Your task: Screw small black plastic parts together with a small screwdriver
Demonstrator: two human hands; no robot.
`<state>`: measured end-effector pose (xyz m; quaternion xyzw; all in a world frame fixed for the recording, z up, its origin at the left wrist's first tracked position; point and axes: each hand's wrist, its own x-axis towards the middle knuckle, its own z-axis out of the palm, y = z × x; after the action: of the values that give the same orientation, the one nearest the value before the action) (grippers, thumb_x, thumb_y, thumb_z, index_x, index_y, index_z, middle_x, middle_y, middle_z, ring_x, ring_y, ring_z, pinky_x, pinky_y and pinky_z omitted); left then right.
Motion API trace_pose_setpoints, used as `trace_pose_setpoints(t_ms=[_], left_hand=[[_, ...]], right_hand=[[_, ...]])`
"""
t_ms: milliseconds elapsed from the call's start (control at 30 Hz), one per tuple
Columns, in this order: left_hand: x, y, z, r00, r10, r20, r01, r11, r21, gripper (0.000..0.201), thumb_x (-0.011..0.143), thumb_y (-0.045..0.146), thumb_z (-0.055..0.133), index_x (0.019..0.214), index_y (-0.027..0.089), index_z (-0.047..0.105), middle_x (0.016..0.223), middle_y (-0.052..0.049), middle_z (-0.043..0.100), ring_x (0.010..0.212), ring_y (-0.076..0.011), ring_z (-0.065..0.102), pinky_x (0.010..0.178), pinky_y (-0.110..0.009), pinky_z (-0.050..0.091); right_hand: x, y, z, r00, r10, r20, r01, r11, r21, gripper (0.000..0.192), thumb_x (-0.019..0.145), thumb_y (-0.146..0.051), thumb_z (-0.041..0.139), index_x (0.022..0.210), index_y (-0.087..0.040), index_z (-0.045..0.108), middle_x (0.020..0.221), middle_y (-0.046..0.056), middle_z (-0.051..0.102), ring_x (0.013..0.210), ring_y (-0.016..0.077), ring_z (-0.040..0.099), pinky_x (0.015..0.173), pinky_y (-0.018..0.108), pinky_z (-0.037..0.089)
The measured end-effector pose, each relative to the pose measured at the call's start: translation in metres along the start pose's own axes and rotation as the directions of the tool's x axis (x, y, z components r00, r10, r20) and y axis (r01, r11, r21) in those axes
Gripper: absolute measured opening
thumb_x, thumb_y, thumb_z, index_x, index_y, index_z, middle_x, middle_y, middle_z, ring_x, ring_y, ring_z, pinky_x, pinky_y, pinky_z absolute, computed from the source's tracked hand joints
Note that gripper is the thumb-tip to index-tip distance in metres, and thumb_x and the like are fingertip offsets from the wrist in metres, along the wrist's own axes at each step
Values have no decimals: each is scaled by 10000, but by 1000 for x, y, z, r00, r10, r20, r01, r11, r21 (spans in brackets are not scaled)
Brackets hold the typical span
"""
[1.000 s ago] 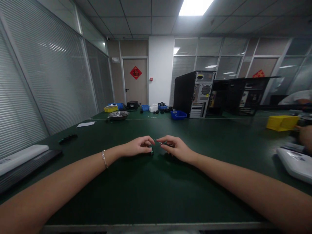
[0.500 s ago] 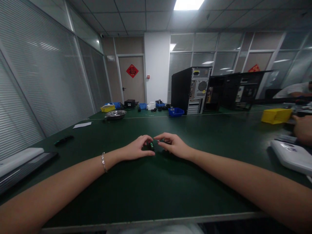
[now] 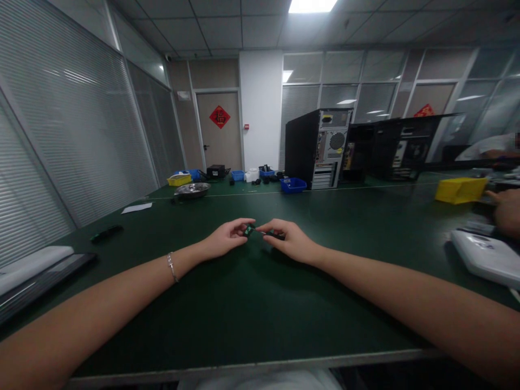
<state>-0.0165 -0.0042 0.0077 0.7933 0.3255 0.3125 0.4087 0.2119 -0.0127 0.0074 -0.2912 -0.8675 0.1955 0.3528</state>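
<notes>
Between the thumb and fingers of my left hand is a small dark part with a green circuit board, lifted a little off the green table. My right hand is closed around a screwdriver with a dark handle and a thin metal shaft. The shaft points left, its tip at the board or very close to it; contact is too small to tell. Both hands are nearly side by side over the middle of the table.
At the back stand black computer cases, a blue bin and a metal dish. To the right are a yellow bin, a white device and another person's hand. A laptop-like slab lies left.
My left hand has raised and tilted the small circuit board part, moving slightly up and left. The screwdriver in my right hand now shows more plainly, its tip toward the board.
</notes>
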Motion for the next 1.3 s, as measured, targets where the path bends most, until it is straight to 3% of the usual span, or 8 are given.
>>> trace_pose_setpoints(t_ms=[267, 867, 1067, 1200, 1300], left_hand=[[2, -2, -3, 1000, -12, 0, 12, 999, -49, 300, 817, 216, 485, 1103, 159, 550, 899, -54, 567, 774, -150, 541, 740, -303, 449], [0, 2, -3, 996, -41, 75, 42, 999, -5, 310, 857, 271, 452, 1115, 145, 571, 913, -58, 578, 782, -147, 536, 740, -301, 447], [-4, 7, -2, 994, 53, 93, -72, 973, 219, 294, 857, 278, 463, 1110, 170, 568, 977, -57, 571, 840, -157, 534, 749, -286, 443], [-8, 11, 1, 970, 182, 160, -236, 861, 451, 306, 815, 221, 528, 1115, 190, 577, 1029, -71, 548, 888, -172, 531, 782, -292, 434], [-10, 13, 3, 952, 235, 195, -303, 796, 524, 322, 810, 171, 522, 1126, 210, 576, 1062, -75, 533, 953, -182, 516, 841, -307, 415]], right_hand=[[0, 2, -4, 1000, -1, 5, 1, 996, -86, 291, 824, -205, 538, 1105, -220, 613, 953, 55, 618, 837, 173, 556, 713, 293, 434], [1, 3, -8, 994, 3, 113, -6, 1000, 28, 274, 830, -235, 545, 1092, -199, 616, 994, 53, 610, 880, 168, 558, 725, 272, 434], [0, 3, -7, 998, -6, 68, 3, 999, 38, 277, 839, -229, 531, 1103, -197, 609, 1011, 56, 608, 884, 166, 562, 735, 274, 439], [-1, 5, -6, 999, 3, 32, -4, 1000, 25, 280, 837, -236, 532, 1104, -199, 606, 1020, 57, 607, 884, 169, 562, 748, 285, 442], [-1, 6, -5, 1000, -2, 26, 2, 1000, 27, 275, 834, -238, 535, 1097, -202, 607, 1025, 55, 608, 891, 169, 564, 758, 289, 444]])
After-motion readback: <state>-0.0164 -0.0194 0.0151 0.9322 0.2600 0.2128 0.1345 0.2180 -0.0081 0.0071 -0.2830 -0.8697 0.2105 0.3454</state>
